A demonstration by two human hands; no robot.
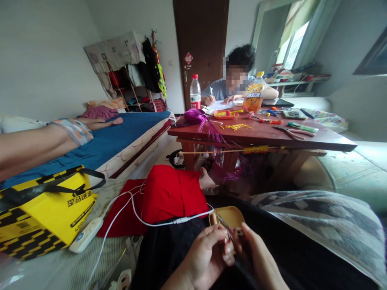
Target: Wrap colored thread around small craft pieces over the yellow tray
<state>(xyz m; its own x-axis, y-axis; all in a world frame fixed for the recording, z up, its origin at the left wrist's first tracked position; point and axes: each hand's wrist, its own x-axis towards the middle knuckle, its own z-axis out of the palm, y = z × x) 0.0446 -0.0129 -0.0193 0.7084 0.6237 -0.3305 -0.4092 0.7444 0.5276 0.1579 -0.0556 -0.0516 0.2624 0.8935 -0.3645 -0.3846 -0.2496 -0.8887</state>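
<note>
- Left grip (208, 246): seemingly pinched closed on slim grey metal-looking tool (222, 221); blurred.
- Right grip (257, 246): just beside, fingers curled; can't tell if holding.
- Tool between 2 hands, nearer left; long axis slanting forward-left across shallow yellow rectangular tray (235, 213), just beyond fingertips.

- My feed shows a bedroom in a home.
- I see a bed (121, 159) with a blue sheet (130, 131).
- I spot clothes (150, 66) hanging beyond the bed.
- I find drink bottles (195, 90) on a wooden table (260, 133).
- I notice a brown door (201, 32) with a red diamond-shaped sticker (188, 59).
</note>
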